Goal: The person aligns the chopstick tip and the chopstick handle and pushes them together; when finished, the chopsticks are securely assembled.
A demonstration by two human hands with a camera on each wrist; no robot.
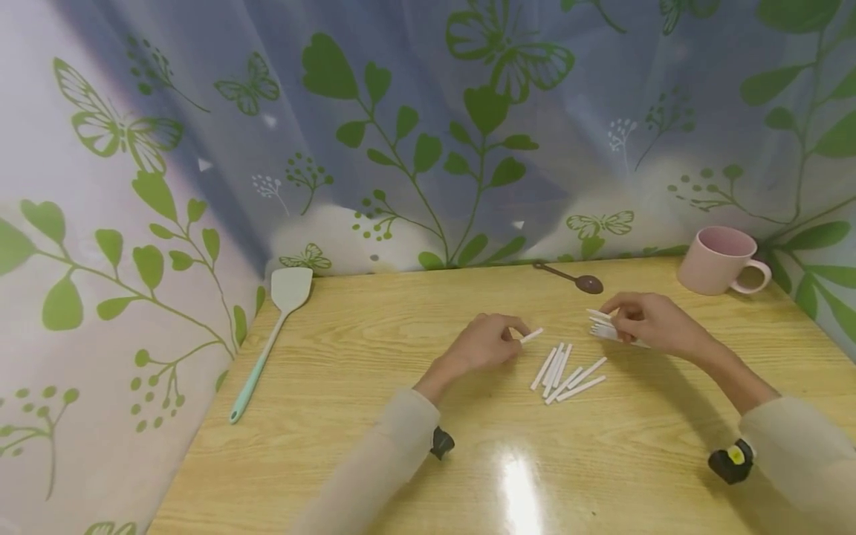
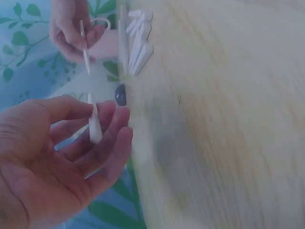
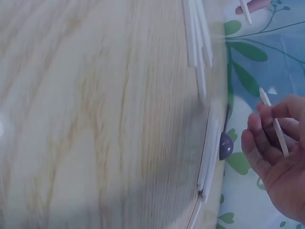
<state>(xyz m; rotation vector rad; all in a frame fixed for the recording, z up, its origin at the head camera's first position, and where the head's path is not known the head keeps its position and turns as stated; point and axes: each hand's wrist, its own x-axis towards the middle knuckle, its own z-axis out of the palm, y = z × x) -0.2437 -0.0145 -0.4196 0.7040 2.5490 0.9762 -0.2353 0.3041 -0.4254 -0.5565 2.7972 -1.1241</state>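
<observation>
My left hand (image 1: 488, 342) pinches a short white stick (image 1: 533, 335) between thumb and fingers, just above the table. In the left wrist view that stick (image 2: 96, 130) is seen nearly end-on. To the right, my right hand (image 1: 658, 323) holds another slim white stick (image 3: 279, 132) between thumb and fingertips. Beneath it lies a group of white sticks (image 1: 604, 332), partly covered by the fingers. Between the two hands a loose pile of several white sticks (image 1: 552, 369) is spread on the wooden table, some slanting one way and some another.
A dark brown spoon (image 1: 588, 284) lies at the table's back edge, behind the hands. In the back right corner stands a pink mug (image 1: 710, 261). A pale green spatula (image 1: 261, 357) rests along the left side. Patterned curtains (image 1: 414, 134) border the wooden table (image 1: 374, 327).
</observation>
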